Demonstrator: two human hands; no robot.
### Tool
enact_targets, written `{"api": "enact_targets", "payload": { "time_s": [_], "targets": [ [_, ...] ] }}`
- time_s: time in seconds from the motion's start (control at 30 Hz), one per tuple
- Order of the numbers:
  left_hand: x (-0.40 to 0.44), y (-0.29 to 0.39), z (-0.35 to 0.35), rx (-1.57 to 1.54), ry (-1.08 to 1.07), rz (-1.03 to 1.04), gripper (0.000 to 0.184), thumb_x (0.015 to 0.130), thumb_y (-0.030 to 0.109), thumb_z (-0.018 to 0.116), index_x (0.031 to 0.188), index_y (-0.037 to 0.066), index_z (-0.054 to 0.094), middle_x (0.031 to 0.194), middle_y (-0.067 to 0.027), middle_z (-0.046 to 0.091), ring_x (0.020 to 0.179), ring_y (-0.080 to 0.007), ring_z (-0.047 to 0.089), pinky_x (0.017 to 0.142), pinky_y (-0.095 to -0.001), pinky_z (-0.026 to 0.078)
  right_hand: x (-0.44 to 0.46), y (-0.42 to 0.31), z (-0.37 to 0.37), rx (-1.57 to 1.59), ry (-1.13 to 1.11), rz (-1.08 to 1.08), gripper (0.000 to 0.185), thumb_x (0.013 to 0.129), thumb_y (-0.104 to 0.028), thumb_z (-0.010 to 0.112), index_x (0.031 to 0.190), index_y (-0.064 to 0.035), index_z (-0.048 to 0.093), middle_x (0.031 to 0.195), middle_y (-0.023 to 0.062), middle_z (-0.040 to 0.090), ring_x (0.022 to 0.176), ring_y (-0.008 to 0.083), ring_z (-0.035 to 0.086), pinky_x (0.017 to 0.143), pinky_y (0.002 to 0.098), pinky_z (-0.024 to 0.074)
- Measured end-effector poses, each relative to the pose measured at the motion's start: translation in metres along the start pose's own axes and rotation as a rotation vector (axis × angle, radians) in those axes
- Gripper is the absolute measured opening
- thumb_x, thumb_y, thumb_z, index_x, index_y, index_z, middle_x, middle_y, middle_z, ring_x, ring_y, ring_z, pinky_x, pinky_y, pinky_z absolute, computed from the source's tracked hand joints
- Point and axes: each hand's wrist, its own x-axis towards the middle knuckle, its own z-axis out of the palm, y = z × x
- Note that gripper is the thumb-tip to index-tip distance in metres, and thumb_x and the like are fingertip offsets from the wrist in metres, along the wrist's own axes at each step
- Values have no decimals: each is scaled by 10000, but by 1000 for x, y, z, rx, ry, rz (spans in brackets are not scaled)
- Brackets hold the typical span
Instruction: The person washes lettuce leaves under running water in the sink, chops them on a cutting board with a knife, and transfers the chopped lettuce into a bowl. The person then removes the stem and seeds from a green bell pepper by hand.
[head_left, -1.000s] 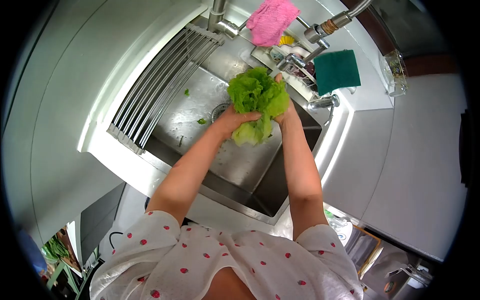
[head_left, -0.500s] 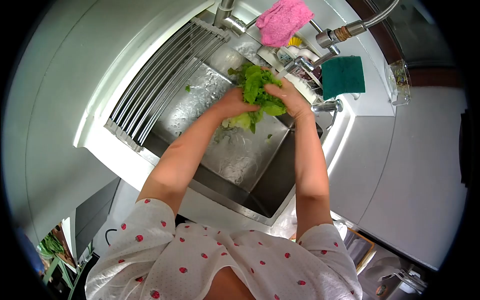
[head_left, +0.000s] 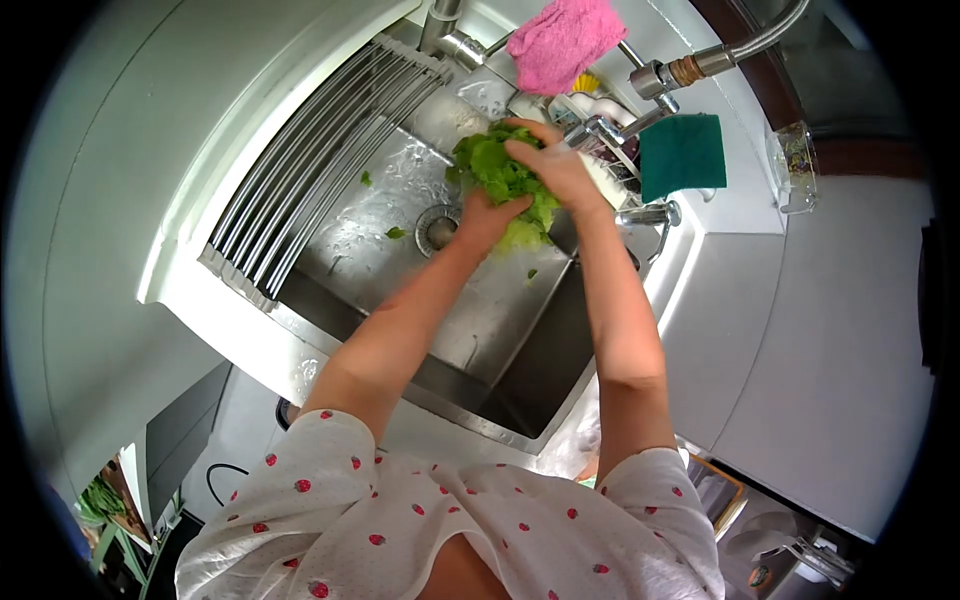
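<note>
Green leaf lettuce (head_left: 490, 160), held at approx. 12 o'clock on my remote feed, over the stainless-steel sink (head_left: 500, 320). I've my L hand (head_left: 487, 217) clasped on its 7 o'clock side; my R hand (head_left: 561, 173), slightly blurred, grasps it at 2 o'clock, curled over the top leaves. Drain strainer (head_left: 437, 231) at 8 from the lettuce, metal-bar drying rack (head_left: 325, 172) at 9, w/ pink cloth (head_left: 565, 45) at 1, green scouring pad (head_left: 683, 157) at 3.

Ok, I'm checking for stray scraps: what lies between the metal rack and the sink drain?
The head view shows wet sink floor there, with one green scrap near the drain and another scrap nearer the metal rack.
</note>
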Motion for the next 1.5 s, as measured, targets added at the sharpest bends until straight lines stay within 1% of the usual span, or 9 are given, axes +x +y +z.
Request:
{"api": "enact_targets", "payload": {
  "time_s": [0.17, 0.27, 0.47, 0.77, 0.87, 1.07, 1.13, 1.3, 1.5],
  "targets": [
    [7, -8, 6, -297, 154, -96, 499, 775, 121, 637, 1201, 25, 396, 1103, -82, 519, 930, -194, 556, 784, -315, 466, 4, -8, 22, -386, 88, -419, 400, 776, -233, 603, 1124, -48, 533, 1049, 167, 574, 994, 325, 532, 856, 347, 415],
    [7, 6, 15, -602, 222, -122, 434, 761, 60, 632, 1149, -2, 448, 1067, -91, 540, 916, -207, 561, 725, -334, 489, 17, -10, 29, -376, 339, -299, 357, 776, -233, 589, 1054, -13, 547, 1022, 186, 560, 946, 351, 537, 812, 381, 425],
    [18, 1, 30, -763, 433, -278, 420, 760, 78, 634, 1132, 8, 452, 1018, -91, 547, 849, -231, 574, 682, -358, 499, 58, -26, 31, -228, 357, -109, 317, 753, -218, 586, 935, 33, 516, 889, 289, 533, 857, 404, 532, 732, 427, 414],
    [10, 7, 9, -749, 422, -253, 383, 764, 150, 637, 1080, 5, 477, 997, -86, 566, 839, -218, 594, 704, -364, 514, 108, -23, 58, 304, 530, -270, 386, 703, -142, 604, 1045, 9, 509, 946, 148, 576, 890, 268, 549, 770, 339, 417],
    [8, 6, -11, -725, 449, -412, 435, 750, 124, 640, 1125, 8, 450, 998, -116, 552, 820, -253, 584, 670, -361, 514, 77, -51, 52, 216, 322, -191, 456, 706, -122, 597, 1131, -2, 485, 1079, 182, 541, 1010, 279, 517, 860, 334, 390],
    [-24, 32, -24, -596, 304, -210, 354, 799, 141, 591, 1112, 29, 469, 980, -110, 575, 838, -239, 596, 703, -367, 518, 33, -16, 46, -113, 81, -239, 621, 738, -250, 661, 1256, -14, 414, 1203, 163, 497, 1124, 221, 462, 944, 312, 341],
    [-42, 47, -30, -554, 243, -185, 358, 799, 139, 590, 1115, 20, 468, 976, -109, 577, 838, -230, 596, 697, -356, 520, -7, -4, 47, -265, 231, -130, 690, 727, -391, 645, 1234, 14, 411, 1204, 195, 484, 1095, 288, 482, 924, 341, 372],
    [-73, 61, -33, -379, 49, -300, 367, 800, 144, 593, 1125, 18, 476, 994, -95, 574, 836, -200, 593, 697, -327, 513, -88, 14, 68, 1090, -81, 444, 636, 796, -444, 587, 1231, -13, 415, 1141, 123, 528, 1022, 223, 524, 843, 325, 440],
    [-116, 81, -4, -299, -113, -231, 410, 793, 162, 606, 1153, 20, 469, 1000, -75, 574, 861, -168, 580, 716, -294, 490, -140, -26, 64, 851, 188, 217, 597, 777, -360, 644, 1215, -21, 421, 1091, 111, 539, 955, 203, 542, 809, 308, 446]
  ]
}}
